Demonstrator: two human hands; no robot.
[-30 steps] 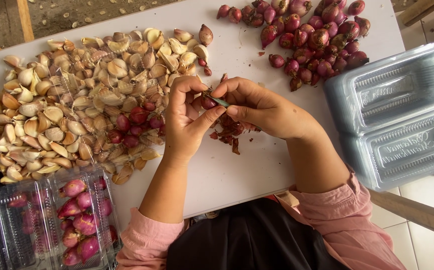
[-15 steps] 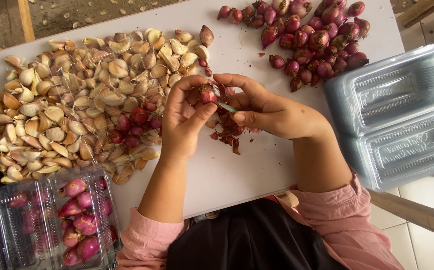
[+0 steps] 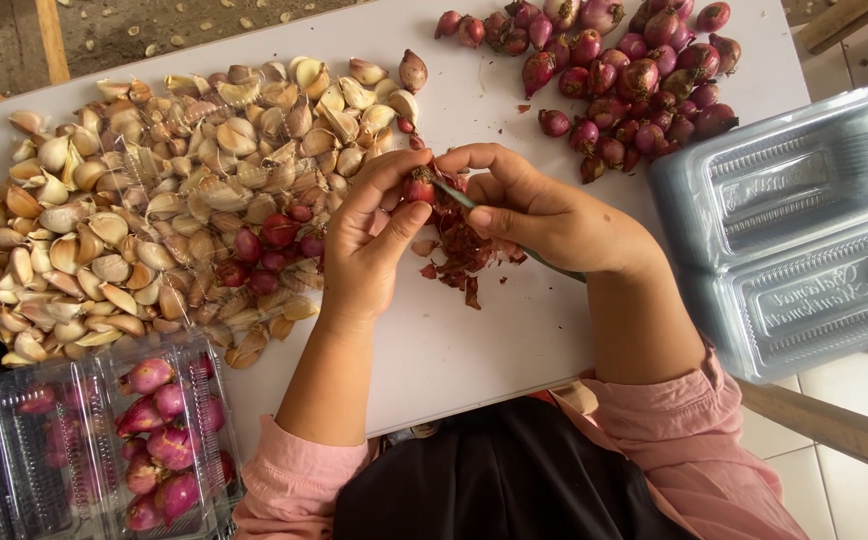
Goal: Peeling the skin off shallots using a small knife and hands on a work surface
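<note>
At the near left we are seeing a clear plastic container [image 3: 104, 440] holding peeled shallots [image 3: 159, 430], pink and glossy. Beyond it a wide heap of garlic cloves [image 3: 154, 190] is covering the left half of the white table [image 3: 474, 350], with a few peeled shallots lying at its right edge.

In the middle, our left hand [image 3: 369, 245] is curling around a small red shallot [image 3: 420, 188], thumb and fingertips pinching it, so the shallot is sitting at the far tip of that hand, just above the table. Our right hand [image 3: 544, 215] is meeting it from the right, closed around a slim knife [image 3: 454, 195] whose blade is touching the shallot; the handle is disappearing under the palm and showing again near the wrist. Directly below the two hands a small litter of red shallot skins [image 3: 464, 255] is lying on the table.

At the far right a pile of unpeeled shallots [image 3: 634, 70] is resting, well apart from the hands. Near right, an empty clear hinged plastic container [image 3: 804, 240] is lying open at the table's edge.
</note>
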